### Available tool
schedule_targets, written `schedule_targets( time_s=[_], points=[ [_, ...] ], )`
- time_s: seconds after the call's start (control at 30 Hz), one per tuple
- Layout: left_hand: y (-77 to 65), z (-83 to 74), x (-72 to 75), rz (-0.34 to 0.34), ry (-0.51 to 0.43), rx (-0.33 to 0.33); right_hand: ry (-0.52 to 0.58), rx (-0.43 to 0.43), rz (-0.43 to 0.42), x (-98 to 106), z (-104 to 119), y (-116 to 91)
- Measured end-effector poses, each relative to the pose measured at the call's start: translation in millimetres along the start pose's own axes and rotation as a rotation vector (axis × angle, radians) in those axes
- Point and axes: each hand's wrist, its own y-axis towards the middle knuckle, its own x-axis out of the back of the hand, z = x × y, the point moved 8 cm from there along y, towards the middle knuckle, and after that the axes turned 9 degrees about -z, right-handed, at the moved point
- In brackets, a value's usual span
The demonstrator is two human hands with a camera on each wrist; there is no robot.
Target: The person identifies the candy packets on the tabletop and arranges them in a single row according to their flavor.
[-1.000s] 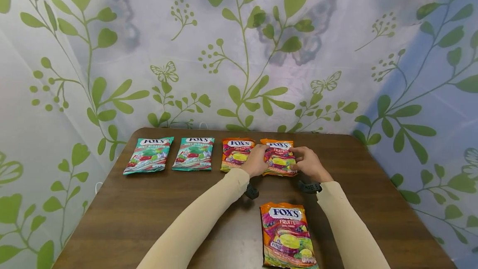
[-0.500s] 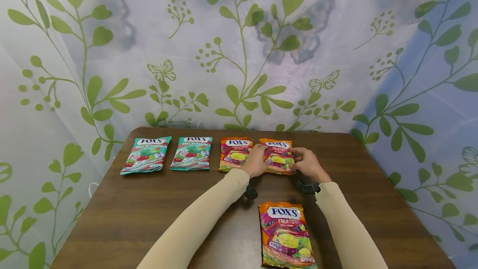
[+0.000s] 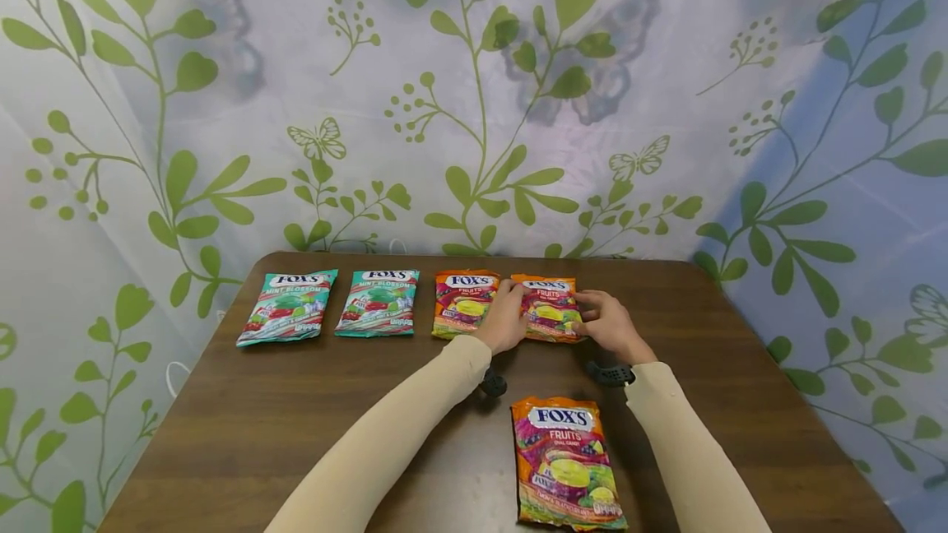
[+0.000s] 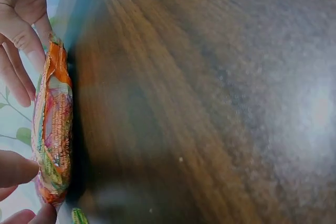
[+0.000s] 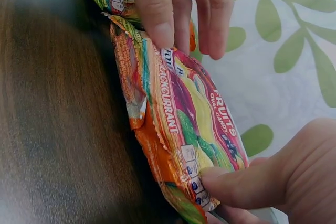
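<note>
In the head view, an orange and purple bag of fruit candy (image 3: pixel 551 311) lies at the right end of the back row, between both hands. My left hand (image 3: pixel 506 317) is at its left edge, overlapping the neighbouring fruit candy bag (image 3: pixel 465 303). At the opposite edge, my right hand (image 3: pixel 609 323) pinches a corner, its thumb (image 5: pixel 247 184) on the printed front and a finger beneath in the right wrist view. The left wrist view shows the bag (image 4: pixel 55 124) side-on, with the left thumb (image 4: pixel 18 169) and a finger gripping its near end.
Two teal mint candy bags (image 3: pixel 289 307) (image 3: pixel 378 303) lie at the left of the row. Another fruit candy bag (image 3: pixel 566 463) lies near the front, between the forearms. The brown wooden table (image 3: pixel 296 426) ends at a leaf-patterned curtain (image 3: pixel 415 105).
The held bag has slid very slightly towards the back, closer to level with its neighbour. Both hands keep their places on it. The head view has shifted a little.
</note>
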Motion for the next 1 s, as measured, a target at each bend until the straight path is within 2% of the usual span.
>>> schedule_targets(
  time_s=[0.17,0.2,0.33,0.37,0.43,0.5,0.6,0.63,0.7,0.73,0.8,0.93,0.97,1.0],
  points=[
    [-0.9,-6.7,4.5,-0.004,-0.017,-0.050,-0.001,0.029,-0.047,11.2,3.7,-5.7],
    [1.6,-2.8,2.2,-0.015,-0.009,-0.078,-0.002,0.041,-0.060,13.9,5.4,-7.0],
    [0.5,-10.5,8.9,-0.027,0.003,-0.141,-0.014,0.105,-0.103,24.7,15.2,-12.6],
    [3.2,-6.7,7.0,-0.042,0.012,-0.166,-0.020,0.118,-0.108,26.9,17.6,-14.3],
    [-1.0,-16.7,15.5,-0.038,-0.005,-0.169,-0.032,0.143,-0.112,31.2,23.7,-18.1],
    [-2.6,-19.2,19.0,-0.042,-0.023,-0.177,-0.046,0.168,-0.114,35.0,29.1,-22.7],
    [-2.1,-14.9,19.0,-0.044,-0.056,-0.184,-0.051,0.180,-0.111,39.1,33.3,-30.1],
    [0.1,-7.8,15.9,-0.058,-0.075,-0.192,-0.049,0.182,-0.103,39.9,33.8,-32.9],
    [6.7,10.9,5.9,-0.091,-0.051,-0.234,-0.044,0.179,-0.080,40.6,33.9,-38.9],
    [6.2,12.2,6.2,-0.089,-0.040,-0.227,-0.039,0.176,-0.067,40.5,33.5,-41.6],
    [-0.2,7.2,13.5,-0.101,-0.018,-0.225,-0.030,0.175,-0.034,39.6,33.4,-47.4],
    [-28.9,-32.8,49.8,-0.044,-0.030,-0.147,-0.009,0.183,0.024,38.7,36.5,-60.2],
    [-29.6,-28.2,49.2,-0.052,-0.032,-0.166,-0.007,0.184,0.038,38.9,37.9,-63.9],
    [-33.0,-30.5,52.5,-0.039,-0.042,-0.159,0.000,0.187,0.055,38.8,39.3,-67.7]
  ],
)
